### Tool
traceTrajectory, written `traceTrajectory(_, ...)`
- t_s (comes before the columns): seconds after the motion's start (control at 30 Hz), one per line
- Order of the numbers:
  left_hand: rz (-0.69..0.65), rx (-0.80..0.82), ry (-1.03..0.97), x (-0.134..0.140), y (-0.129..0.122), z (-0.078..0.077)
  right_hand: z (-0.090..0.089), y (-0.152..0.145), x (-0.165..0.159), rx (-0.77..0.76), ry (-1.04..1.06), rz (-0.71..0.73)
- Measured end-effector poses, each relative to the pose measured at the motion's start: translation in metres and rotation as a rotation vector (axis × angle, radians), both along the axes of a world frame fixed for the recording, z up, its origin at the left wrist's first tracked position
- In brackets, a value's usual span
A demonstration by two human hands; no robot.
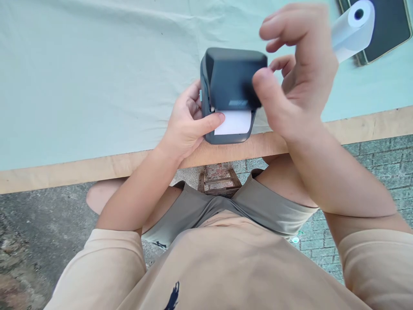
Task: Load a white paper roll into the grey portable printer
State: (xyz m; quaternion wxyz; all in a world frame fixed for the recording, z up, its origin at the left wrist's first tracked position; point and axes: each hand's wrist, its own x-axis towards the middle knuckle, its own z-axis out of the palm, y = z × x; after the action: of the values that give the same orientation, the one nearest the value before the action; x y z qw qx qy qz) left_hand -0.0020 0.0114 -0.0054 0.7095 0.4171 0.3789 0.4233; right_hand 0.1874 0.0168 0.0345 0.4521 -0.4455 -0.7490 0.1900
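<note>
A small black label printer [237,77] is near the table's front edge, its dark lid over the body. A strip of white paper [237,122] shows below the lid, lying over the printer's front. My left hand [193,116] grips the printer's left side, with the thumb pressed on the paper's left edge. At the printer's right side is my right hand [300,73], slightly blurred, fingers apart and bent. Its thumb overlaps the lid's right edge; whether it touches cannot be made out.
A white paper roll [350,32] lies at the upper right, partly behind my right hand, over a dark flat device [387,28]. A pale green cloth [97,86] covers the table, whose bare wooden edge [77,170] runs before my lap. A wooden stool [219,183] shows below.
</note>
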Motion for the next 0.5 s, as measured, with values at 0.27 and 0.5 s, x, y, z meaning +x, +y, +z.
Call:
traceTrajectory(0.27,-0.005,0.023,-0.02,-0.001,-0.0004,-0.0027,-0.0056,0.0024,-0.0009,-0.172,0.022,0.056)
traceTrajectory(0.5,-0.008,0.039,-0.101,-0.0008,0.0,-0.0064,-0.0088,0.0065,-0.0001,-0.549,0.2,0.202)
